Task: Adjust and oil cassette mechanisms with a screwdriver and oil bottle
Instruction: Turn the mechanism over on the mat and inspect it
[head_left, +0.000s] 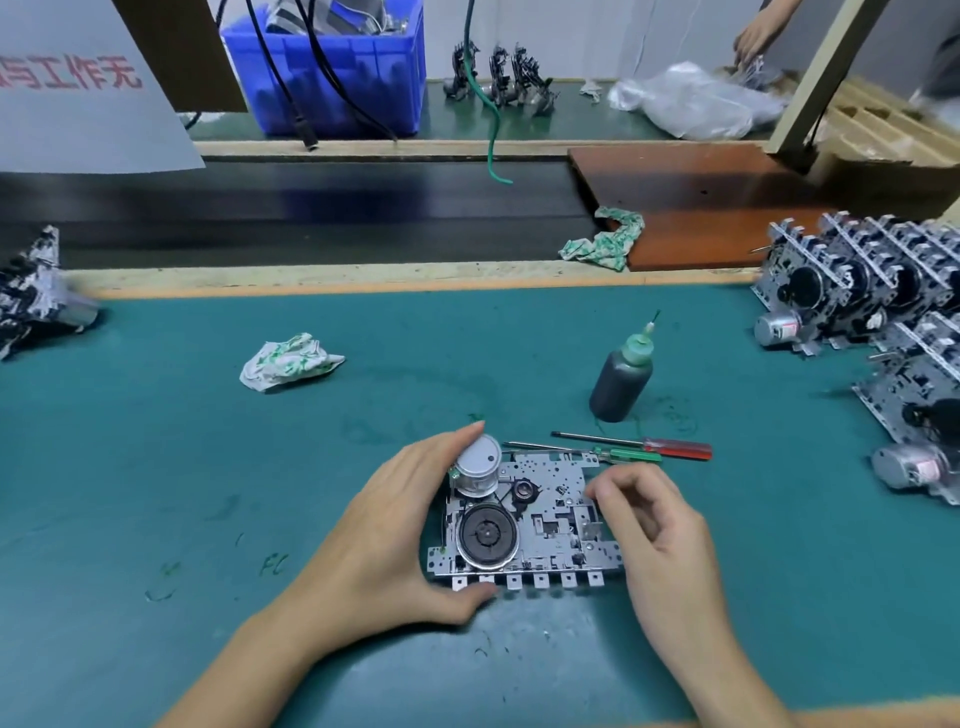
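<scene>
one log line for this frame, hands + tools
left hand: holds cassette mechanism | right hand: fingers curled at its right edge, grip unclear | screwdrivers: on mat | oil bottle: upright, untouched
</scene>
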